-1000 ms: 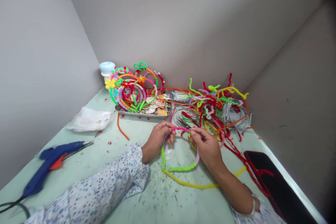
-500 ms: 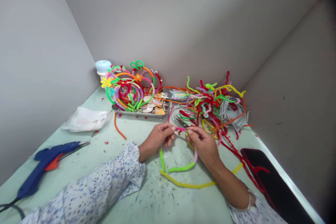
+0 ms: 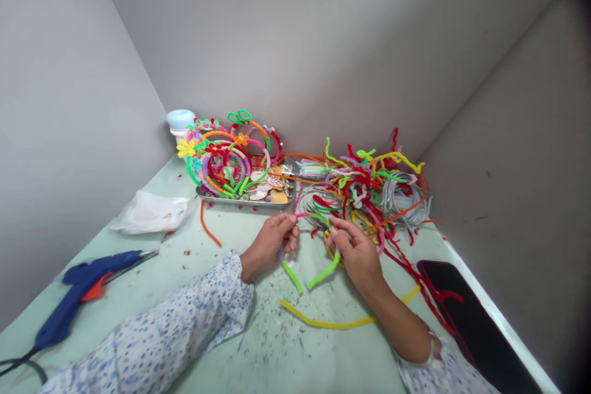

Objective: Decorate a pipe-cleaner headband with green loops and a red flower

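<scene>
Lying beneath both hands: pale green table. Blue glue gun rests left of the left hand. Left hand and right hand, fingertips pinched together, grip a multicoloured fuzzy band between them.

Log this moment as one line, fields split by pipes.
Left hand: holding pipe-cleaner-wrapped headband | Right hand: holding same headband | Nearby: yellow pipe cleaner | Far left: blue glue gun

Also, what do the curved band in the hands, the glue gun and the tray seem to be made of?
The curved band looks like fuzzy, matte chenille, maybe wired, as it holds a bend. The glue gun seems smooth plastic, evenly blue; its silvery nozzle, metal. The tray is probably metal: its rim shines silvery.
</scene>
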Demonstrator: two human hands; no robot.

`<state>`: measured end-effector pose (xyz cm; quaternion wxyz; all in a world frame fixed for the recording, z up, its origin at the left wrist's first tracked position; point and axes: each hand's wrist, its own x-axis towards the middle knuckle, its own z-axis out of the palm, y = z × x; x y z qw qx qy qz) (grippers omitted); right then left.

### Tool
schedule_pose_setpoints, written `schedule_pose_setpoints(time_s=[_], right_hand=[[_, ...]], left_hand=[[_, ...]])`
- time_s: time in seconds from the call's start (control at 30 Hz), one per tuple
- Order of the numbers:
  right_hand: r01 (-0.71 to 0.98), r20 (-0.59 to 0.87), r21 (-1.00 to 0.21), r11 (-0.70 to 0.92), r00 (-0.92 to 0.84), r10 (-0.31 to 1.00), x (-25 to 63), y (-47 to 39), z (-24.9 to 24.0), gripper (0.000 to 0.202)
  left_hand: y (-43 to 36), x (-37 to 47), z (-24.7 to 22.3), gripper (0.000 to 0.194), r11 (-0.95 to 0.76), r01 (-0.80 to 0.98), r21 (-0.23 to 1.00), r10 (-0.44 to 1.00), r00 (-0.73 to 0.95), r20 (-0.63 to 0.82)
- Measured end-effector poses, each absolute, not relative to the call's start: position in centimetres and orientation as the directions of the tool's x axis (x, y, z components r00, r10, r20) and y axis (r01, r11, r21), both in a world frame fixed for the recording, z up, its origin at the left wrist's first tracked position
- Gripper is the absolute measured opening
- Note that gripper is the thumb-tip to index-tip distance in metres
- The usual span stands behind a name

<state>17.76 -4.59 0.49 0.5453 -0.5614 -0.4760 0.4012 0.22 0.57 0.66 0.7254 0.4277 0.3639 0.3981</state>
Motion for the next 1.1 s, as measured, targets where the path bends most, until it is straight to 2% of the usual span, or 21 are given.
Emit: schedule_pose_setpoints(time_s=[0.2,0.37,0.67,0.8,1.1], right_hand=[[0.055,0.05,-0.998,0.035,0.305,0.951,17.9,-4.2,0.5,0.036],[0.085,0.042,-0.996,0.015,0.326,0.945,17.9,-4.1,0.5,0.033],[0.105,0.055,-0.994,0.019,0.35,0.935,18.0,-4.1,0.3,0.031],[0.084,0.055,-0.996,0.028,0.345,0.937,17.9,-4.2,0.5,0.035],[-0.016,0.044,-0.999,0.049,0.238,0.97,18.3,-4.4,0.4,0.037]], left_hand=[[0.5,0.5,-0.1,0.024,0.263,-0.22,0.939,0.892,0.427,-0.15],[0.3,0.6,-0.2,0.018,0.22,-0.2,0.955,0.899,0.421,-0.119],[-0.1,0.2,0.3,0.014,0.225,-0.293,0.929,0.887,0.456,-0.071],[0.1,0.3,0.6,0.023,0.276,-0.305,0.911,0.884,0.453,-0.116],[1.3,-0.2,0.4,0.024,0.368,-0.456,0.81,0.916,0.327,-0.232]])
